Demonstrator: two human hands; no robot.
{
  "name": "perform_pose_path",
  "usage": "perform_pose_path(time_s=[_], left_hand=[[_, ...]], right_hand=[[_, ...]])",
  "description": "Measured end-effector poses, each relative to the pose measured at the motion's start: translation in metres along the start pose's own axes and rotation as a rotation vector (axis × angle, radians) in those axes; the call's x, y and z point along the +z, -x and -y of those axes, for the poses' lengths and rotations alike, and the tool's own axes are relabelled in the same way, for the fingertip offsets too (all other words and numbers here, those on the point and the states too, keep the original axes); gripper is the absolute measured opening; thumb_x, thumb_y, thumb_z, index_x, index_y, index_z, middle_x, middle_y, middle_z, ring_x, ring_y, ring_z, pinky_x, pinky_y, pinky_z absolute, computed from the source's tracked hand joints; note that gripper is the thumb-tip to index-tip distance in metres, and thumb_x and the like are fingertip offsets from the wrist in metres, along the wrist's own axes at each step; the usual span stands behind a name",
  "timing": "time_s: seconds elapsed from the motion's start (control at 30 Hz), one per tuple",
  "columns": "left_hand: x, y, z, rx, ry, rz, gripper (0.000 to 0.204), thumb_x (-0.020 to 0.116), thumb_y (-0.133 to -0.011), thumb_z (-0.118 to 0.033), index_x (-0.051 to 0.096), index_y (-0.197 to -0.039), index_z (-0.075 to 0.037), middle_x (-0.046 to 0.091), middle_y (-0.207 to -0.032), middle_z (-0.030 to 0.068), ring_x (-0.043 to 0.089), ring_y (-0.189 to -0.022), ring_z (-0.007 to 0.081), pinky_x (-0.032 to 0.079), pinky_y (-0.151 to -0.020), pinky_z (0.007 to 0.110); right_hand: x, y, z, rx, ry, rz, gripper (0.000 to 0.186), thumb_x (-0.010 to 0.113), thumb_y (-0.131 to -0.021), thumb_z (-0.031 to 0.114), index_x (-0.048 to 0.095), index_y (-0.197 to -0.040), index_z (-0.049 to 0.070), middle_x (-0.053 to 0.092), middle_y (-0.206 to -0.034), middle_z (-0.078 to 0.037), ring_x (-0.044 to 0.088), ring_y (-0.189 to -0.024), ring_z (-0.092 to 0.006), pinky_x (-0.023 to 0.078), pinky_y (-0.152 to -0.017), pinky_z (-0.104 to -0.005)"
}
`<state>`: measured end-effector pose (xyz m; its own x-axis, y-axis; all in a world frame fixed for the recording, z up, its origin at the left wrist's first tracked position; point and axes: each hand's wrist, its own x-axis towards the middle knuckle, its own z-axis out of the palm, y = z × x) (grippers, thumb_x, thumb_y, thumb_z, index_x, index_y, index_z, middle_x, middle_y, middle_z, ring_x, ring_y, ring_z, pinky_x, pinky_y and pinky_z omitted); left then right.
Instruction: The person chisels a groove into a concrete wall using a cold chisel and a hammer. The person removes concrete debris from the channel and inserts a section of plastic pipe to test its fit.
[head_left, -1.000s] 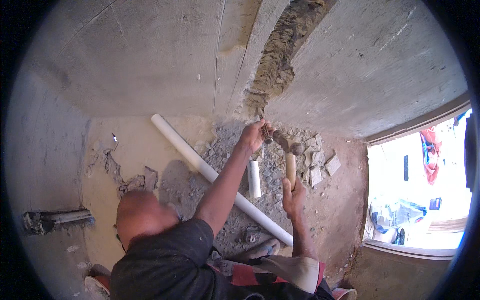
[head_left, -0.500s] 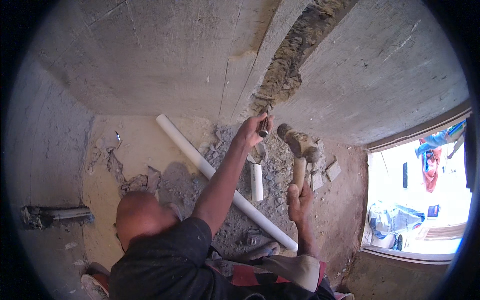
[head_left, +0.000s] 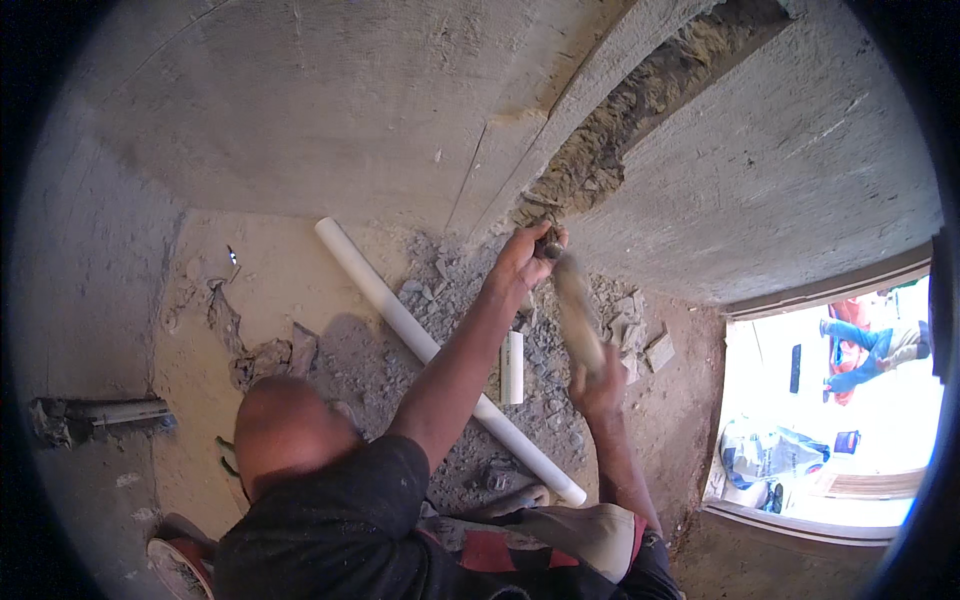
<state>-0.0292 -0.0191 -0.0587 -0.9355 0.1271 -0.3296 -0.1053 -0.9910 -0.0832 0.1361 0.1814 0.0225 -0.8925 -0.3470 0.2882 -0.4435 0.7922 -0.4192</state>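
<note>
My left hand point(head_left: 521, 256) is closed round a short metal chisel point(head_left: 554, 249), held against the lower end of a rough groove point(head_left: 610, 140) cut in the wall. The chisel's tip is hidden by my fingers and the groove's edge. My right hand point(head_left: 598, 384) grips the wooden handle of a club hammer point(head_left: 580, 320). Motion smears the hammer, and its head is close to the chisel's butt; whether they touch I cannot tell. Below my hands lies broken rubble point(head_left: 555, 400) with a short piece of white pipe point(head_left: 512, 368) on it.
A long white pipe point(head_left: 400, 320) lies diagonally across the floor, passing beneath my left arm. Flat broken pieces point(head_left: 660, 351) lie right of the rubble. At the right, a bright opening point(head_left: 800, 400) shows a plastic sack point(head_left: 765, 452) and a person in blue trousers point(head_left: 860, 355).
The hammer has swung up and left toward the chisel. My left hand still holds the chisel at the groove. The view has shifted slightly, and the person in the opening has moved.
</note>
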Motion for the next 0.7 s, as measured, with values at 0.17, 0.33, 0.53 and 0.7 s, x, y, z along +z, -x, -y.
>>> perform_pose_path(time_s=[0.17,0.33,0.53,0.7], left_hand=[[-0.052,-0.012,-0.024,0.043,-0.113,0.002,0.019,0.049,-0.092,-0.015,0.048,-0.091,0.004,0.055,-0.083,0.0135,0.057,-0.071,0.0244,0.053,-0.066,0.041],[-0.055,0.040,-0.016,-0.082,-0.327,0.026,0.021,0.048,-0.093,-0.019,0.052,-0.099,0.001,0.055,-0.077,0.0072,0.054,-0.066,0.0194,0.047,-0.059,0.034],[-0.017,0.068,-0.021,-0.130,-0.312,0.199,0.031,0.053,-0.092,-0.022,0.051,-0.111,0.003,0.056,-0.079,0.0053,0.055,-0.065,0.0138,0.047,-0.058,0.029],[-0.006,0.055,-0.018,-0.064,-0.236,0.134,0.030,0.048,-0.094,-0.019,0.049,-0.114,0.004,0.057,-0.083,0.0062,0.056,-0.067,0.0151,0.048,-0.059,0.029]], right_hand=[[0.020,-0.007,0.019,0.249,-0.022,0.118,0.039,0.053,-0.088,0.037,0.056,-0.090,-0.002,0.057,-0.063,-0.019,0.060,-0.062,-0.0378,0.045,-0.057,-0.0428],[-0.029,0.000,0.043,0.217,-0.313,-0.120,0.044,0.046,-0.091,0.045,0.049,-0.085,0.002,0.044,-0.058,0.000,0.041,-0.050,-0.0077,0.035,-0.045,-0.0261],[-0.051,0.001,0.035,0.188,-0.425,-0.060,0.046,0.048,-0.089,0.050,0.048,-0.080,0.005,0.043,-0.055,0.003,0.041,-0.046,-0.0056,0.034,-0.041,-0.0230],[-0.078,-0.006,0.051,0.251,-0.363,0.061,0.045,0.052,-0.088,0.046,0.053,-0.082,0.001,0.048,-0.060,-0.005,0.046,-0.057,-0.0126,0.038,-0.051,-0.0314]])
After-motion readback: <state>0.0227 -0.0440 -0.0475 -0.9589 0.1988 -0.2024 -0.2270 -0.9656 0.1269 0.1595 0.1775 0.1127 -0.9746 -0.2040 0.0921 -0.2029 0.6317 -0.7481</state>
